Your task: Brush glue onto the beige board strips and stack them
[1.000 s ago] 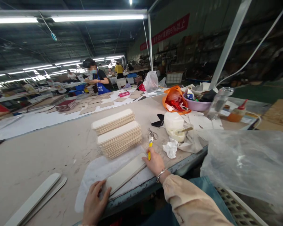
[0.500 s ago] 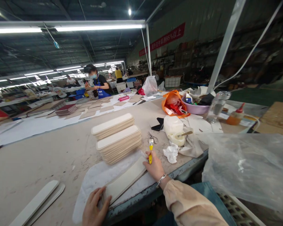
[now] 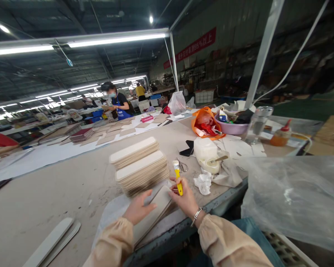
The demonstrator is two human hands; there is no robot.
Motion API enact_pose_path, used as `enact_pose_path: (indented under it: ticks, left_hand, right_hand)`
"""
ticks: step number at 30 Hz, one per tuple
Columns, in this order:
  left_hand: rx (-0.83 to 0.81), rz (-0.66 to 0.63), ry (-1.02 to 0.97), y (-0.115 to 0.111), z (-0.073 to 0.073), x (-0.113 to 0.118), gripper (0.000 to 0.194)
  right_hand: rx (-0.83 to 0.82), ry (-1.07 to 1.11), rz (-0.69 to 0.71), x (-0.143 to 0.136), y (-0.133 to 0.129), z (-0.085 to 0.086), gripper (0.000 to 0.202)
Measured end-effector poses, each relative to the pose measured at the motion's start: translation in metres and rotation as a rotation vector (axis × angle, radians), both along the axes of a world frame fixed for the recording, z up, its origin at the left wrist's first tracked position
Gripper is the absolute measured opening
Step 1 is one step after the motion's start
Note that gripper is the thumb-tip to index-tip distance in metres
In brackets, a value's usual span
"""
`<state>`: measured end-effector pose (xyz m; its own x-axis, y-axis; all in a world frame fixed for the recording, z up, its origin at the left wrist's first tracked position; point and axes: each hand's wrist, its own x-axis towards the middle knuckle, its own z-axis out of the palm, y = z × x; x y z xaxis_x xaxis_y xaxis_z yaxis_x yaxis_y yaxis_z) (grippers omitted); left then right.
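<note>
My right hand (image 3: pixel 186 196) grips a small paintbrush with a yellow handle (image 3: pixel 179 184), its pale bristles pointing away from me. Fingers of that same hand touch the far end of a long, pale, round-ended strip (image 3: pixel 153 218), with at least one more strip under it. Over the strip's left side is my left hand (image 3: pixel 139 207), open with its fingers stretched out; whether it touches the strip I cannot tell. A white sheet (image 3: pixel 108 215) lies beneath. Two tall stacks of similar strips (image 3: pixel 141 165) stand just beyond my hands.
More strips (image 3: pixel 54 241) lie at the front left. To the right are scissors (image 3: pixel 183 167), crumpled paper (image 3: pixel 203 182), a white plastic container (image 3: pixel 205 150), an orange bag (image 3: pixel 204 124) and a purple basin (image 3: pixel 232 128). Clear plastic sheeting (image 3: pixel 292 196) hangs beyond the table edge. A co-worker (image 3: pixel 122 104) stands across.
My left hand has moved from the strip's near end up and to the right along it, its fingers now straightened. The brush in my right hand has tilted slightly.
</note>
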<state>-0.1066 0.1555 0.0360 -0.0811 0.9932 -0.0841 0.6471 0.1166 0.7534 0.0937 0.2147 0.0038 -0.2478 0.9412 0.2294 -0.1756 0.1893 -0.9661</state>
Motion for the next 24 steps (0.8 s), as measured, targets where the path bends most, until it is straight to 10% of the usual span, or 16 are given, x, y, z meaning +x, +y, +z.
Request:
enact_pose_path:
  ticks: [16,24]
  left_hand:
    - [-0.104,-0.001,-0.230,0.015,0.029,0.046,0.029]
    - [-0.438,0.030,-0.742,-0.010,0.026,0.058,0.047]
  right_hand:
    - [-0.031,0.113,-0.117,0.012,0.009,0.009,0.039]
    - [-0.062,0.114,-0.164,0.022,0.014,0.007,0.039]
